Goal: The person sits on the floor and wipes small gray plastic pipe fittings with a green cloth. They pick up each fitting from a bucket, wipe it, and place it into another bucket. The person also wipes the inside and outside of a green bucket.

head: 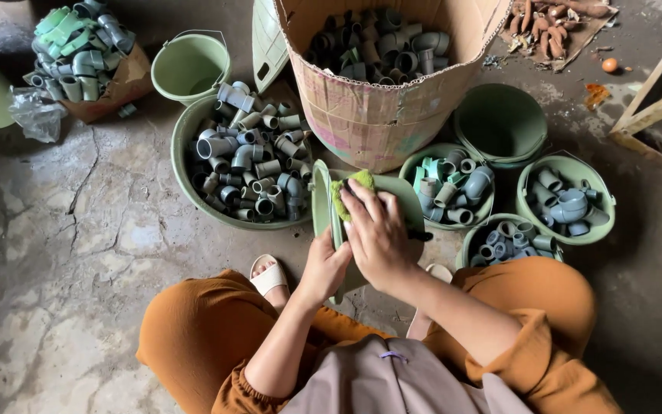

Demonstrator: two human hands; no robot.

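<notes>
Squatting low, person in orange trousers & grey top, both hands meeting at centre just in front of the knees. L hand (323,268) is clamped on the near edge of a green pan (392,201), holding it tipped up on its rim; R hand (377,234) lies flat on the pan's face w/ fingers spread, pressing a yellow-green sponge (350,188) under the fingertips. Pan sits straight ahead of the body, long axis running near-to-far, top end leaning away toward the box. R hand is the farther-reaching one & covers the sponge; L is nearer the body, at the pan's lower left edge

A white sandal (268,274) shows just left of the hands. Floor (78,230) is bare cracked concrete, patchy & stained

Beyond: wide basin (185,146) full of grey pipe fittings to the left, touching or nearly touching the pan. To the right, three small green bowls (603,195) w/ more fittings, and a stack of empty ones behind. Big cardboard box (377,115) of fittings dead ahead, a green bucket (191,65) & a second heap far left, scraps on cardboard far right
</notes>
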